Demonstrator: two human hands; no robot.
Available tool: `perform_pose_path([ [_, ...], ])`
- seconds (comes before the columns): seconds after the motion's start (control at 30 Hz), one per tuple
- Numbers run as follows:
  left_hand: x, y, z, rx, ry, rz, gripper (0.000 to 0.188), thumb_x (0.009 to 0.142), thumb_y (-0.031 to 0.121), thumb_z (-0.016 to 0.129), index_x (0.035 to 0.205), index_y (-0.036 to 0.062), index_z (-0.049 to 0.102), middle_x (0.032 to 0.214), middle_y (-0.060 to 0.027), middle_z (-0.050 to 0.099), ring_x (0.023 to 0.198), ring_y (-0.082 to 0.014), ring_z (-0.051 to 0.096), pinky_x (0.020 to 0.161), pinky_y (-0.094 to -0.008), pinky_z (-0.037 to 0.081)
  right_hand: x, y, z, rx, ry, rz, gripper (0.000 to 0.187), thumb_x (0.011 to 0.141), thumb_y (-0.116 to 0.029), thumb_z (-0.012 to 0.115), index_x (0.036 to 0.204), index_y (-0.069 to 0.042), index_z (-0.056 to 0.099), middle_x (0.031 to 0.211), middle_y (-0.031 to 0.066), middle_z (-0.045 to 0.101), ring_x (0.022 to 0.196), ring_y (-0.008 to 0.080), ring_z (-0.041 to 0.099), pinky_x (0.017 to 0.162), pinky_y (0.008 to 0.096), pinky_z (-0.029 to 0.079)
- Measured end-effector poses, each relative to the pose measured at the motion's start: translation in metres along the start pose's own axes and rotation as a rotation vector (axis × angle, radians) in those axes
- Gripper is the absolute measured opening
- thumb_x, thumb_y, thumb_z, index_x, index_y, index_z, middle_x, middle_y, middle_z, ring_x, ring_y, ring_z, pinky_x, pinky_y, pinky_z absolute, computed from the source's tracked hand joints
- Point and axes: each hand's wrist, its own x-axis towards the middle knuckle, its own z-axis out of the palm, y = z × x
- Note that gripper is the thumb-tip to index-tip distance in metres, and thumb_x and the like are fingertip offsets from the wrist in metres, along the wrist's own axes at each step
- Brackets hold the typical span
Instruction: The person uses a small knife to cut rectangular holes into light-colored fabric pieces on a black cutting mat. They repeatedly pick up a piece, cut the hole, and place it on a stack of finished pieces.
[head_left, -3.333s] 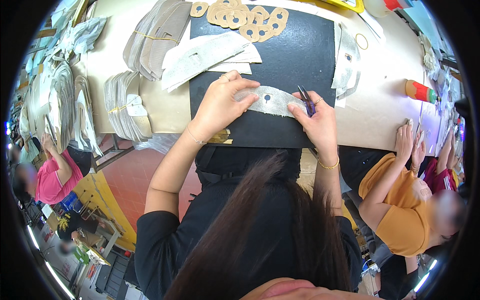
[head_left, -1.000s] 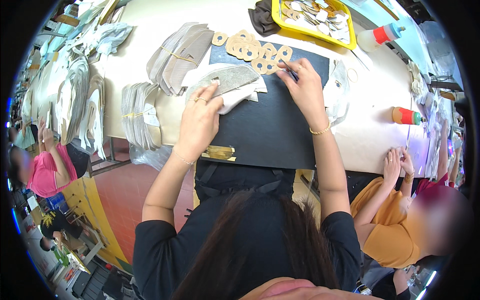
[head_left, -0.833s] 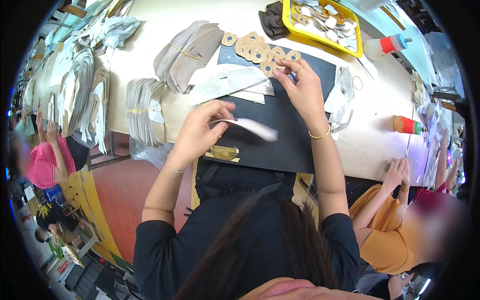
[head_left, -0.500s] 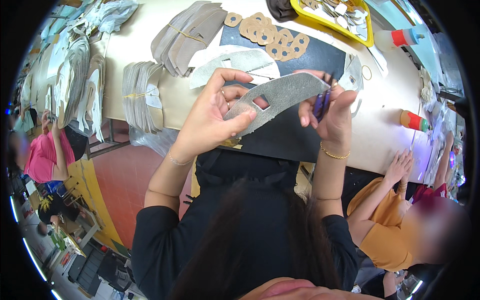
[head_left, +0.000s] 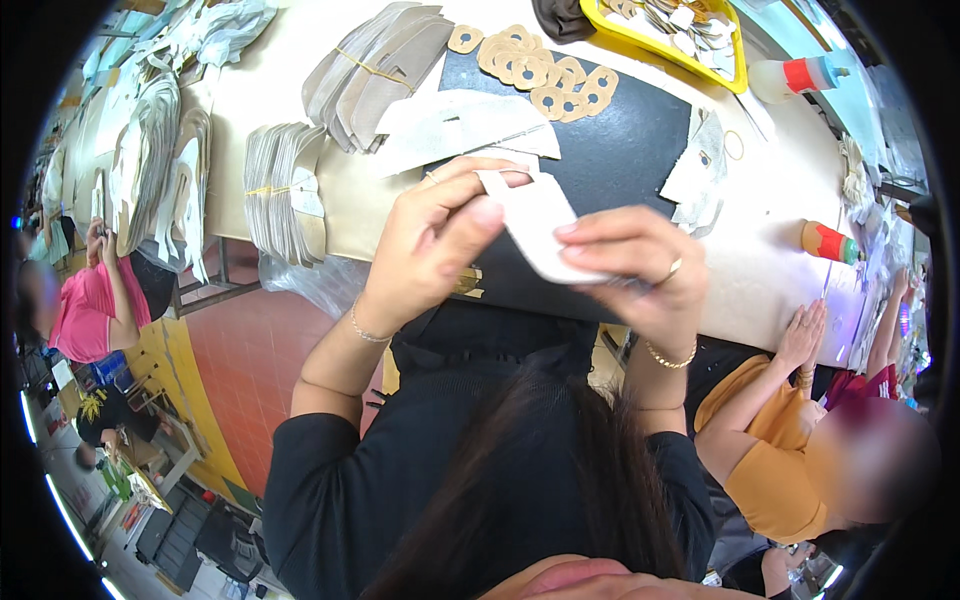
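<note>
Over the dark cutting mat, a curved piece of leather-like sheet shows its white underside, bent between my two hands. My left hand is closed on its upper end, with fingers at the cut-out opening. My right hand pinches the lower end between thumb and fingers. The purple snips seen earlier in that hand are hidden now. Beyond my left hand lie similar pale pieces, and a further white piece rests at the mat's right edge.
Tan keyhole rings lie in a cluster at the back. Banded bundles of pieces stand left. A yellow tray of scraps and two bottles are right. A co-worker in orange sits close at right.
The piece has been turned from its grey textured face to its white underside. My right hand has moved down and inward, onto the piece, and the purple snips have gone out of sight.
</note>
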Motion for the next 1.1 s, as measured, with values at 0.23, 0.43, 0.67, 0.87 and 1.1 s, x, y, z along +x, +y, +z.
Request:
perform_pose_path([
  [0.23, -0.002, -0.002, 0.006, 0.021, -0.012, -0.039, 0.013, 0.09, 0.004, 0.067, 0.1, -0.0026, 0.072, 0.112, -0.0117, 0.071, 0.102, -0.0177, 0.067, 0.088, -0.0304, 0.053, -0.013, -0.001, 0.006, 0.166, 0.137, 0.272, 0.059, 0.088, -0.06, 0.058, 0.103, -0.004, 0.068, 0.088, 0.0093, 0.064, 0.073, 0.0187, 0.063, 0.063, 0.0294, 0.05],
  [0.43, -0.003, 0.003, 0.005, 0.282, -0.068, 0.206, 0.017, 0.079, 0.0, 0.074, 0.096, 0.001, 0.074, 0.108, -0.0118, 0.073, 0.09, -0.0209, 0.071, 0.077, -0.03, 0.055, -0.005, 0.003, 0.005, -0.123, 0.063, 0.214, 0.034, 0.082, -0.027, 0.079, 0.105, -0.004, 0.068, 0.087, 0.0068, 0.063, 0.073, 0.0171, 0.061, 0.063, 0.0274, 0.049],
  [0.67, -0.001, 0.003, 0.007, 0.562, -0.073, 0.481, 0.017, 0.074, 0.001, 0.079, 0.09, 0.0063, 0.073, 0.102, -0.0059, 0.075, 0.082, -0.0184, 0.07, 0.081, -0.0341, 0.052, -0.005, -0.003, 0.007, -0.106, 0.091, 0.209, 0.031, 0.074, -0.016, 0.084, 0.102, -0.007, 0.077, 0.085, 0.0043, 0.063, 0.071, 0.0127, 0.061, 0.059, 0.0251, 0.048],
  [0.87, -0.004, 0.004, 0.009, 0.547, -0.102, 0.451, 0.018, 0.074, 0.003, 0.079, 0.09, 0.008, 0.074, 0.101, -0.0022, 0.076, 0.079, -0.0132, 0.069, 0.092, -0.0373, 0.046, -0.006, -0.003, 0.003, -0.11, 0.075, 0.168, 0.03, 0.073, -0.013, 0.085, 0.101, -0.007, 0.078, 0.081, 0.004, 0.062, 0.068, 0.0123, 0.061, 0.058, 0.025, 0.048],
  [1.1, -0.004, 0.006, 0.009, 0.519, -0.139, 0.385, 0.014, 0.073, -0.001, 0.079, 0.085, 0.0047, 0.075, 0.097, -0.0098, 0.076, 0.09, -0.0196, 0.072, 0.095, -0.0436, 0.048, -0.008, -0.004, 0.003, -0.07, 0.112, 0.158, 0.031, 0.072, -0.011, 0.085, 0.102, -0.008, 0.079, 0.077, 0.004, 0.062, 0.067, 0.0117, 0.061, 0.058, 0.0246, 0.048],
])
